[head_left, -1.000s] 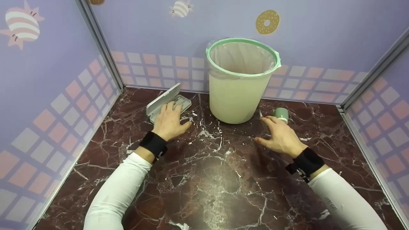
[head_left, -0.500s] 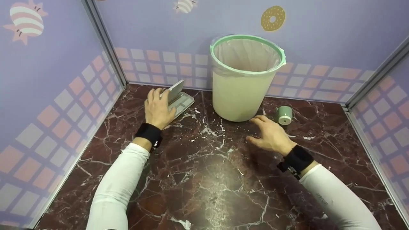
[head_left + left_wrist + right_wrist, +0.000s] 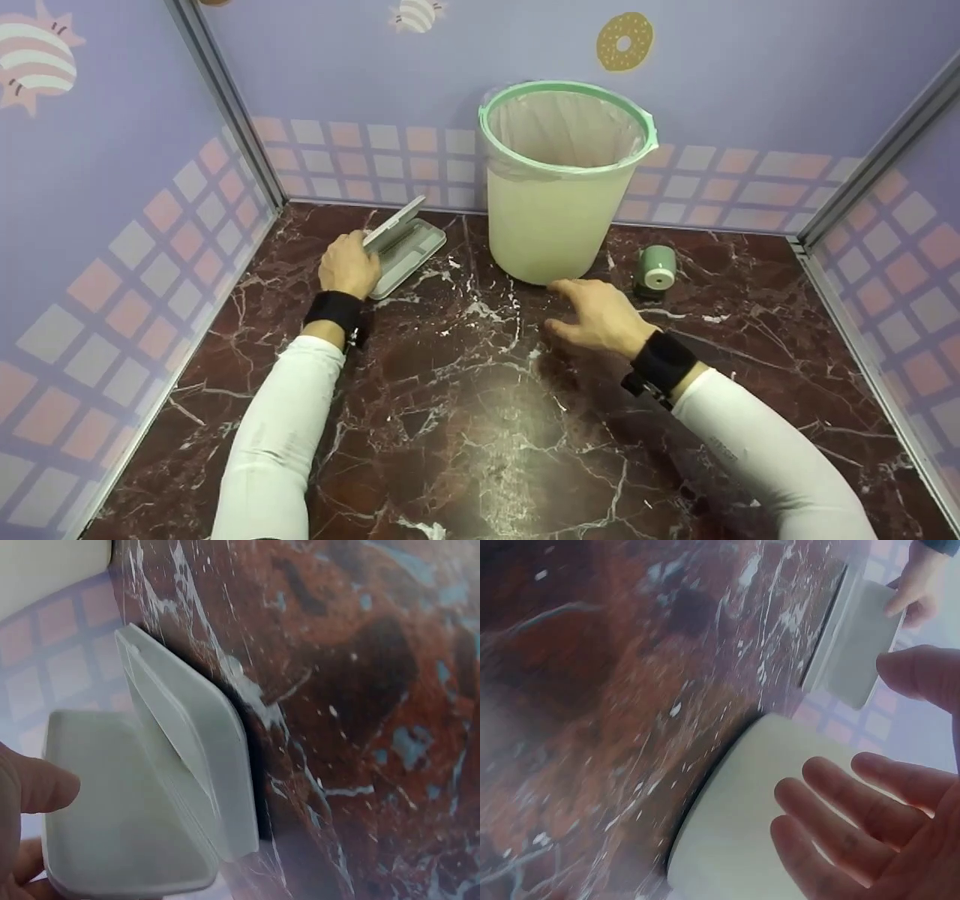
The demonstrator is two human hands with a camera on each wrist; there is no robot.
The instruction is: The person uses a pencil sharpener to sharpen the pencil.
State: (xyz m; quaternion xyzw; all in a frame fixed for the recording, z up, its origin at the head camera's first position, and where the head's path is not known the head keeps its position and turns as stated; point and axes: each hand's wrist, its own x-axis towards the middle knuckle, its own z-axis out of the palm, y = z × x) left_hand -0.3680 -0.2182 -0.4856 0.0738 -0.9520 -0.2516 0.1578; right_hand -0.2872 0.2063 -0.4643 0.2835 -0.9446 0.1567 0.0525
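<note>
A long light grey hinged case lies on the marbled surface with its lid raised. My left hand is at its left side and pinches the lid; in the left wrist view the thumb lies on the lid's inner face and the fingers are behind it. The right hand holds nothing, fingers apart and loosely bent, in front of the foot of the pale bin. In the right wrist view the bin shows beyond those fingers.
The bin has a green rim and a clear liner. A small green cylinder with a white end lies right of it. Purple patterned panels close off the back and both sides of the dark red marbled surface.
My left hand has moved from over the case's inside to the left edge of its lid, which stays raised. The right hand has shifted left, away from the green cylinder.
</note>
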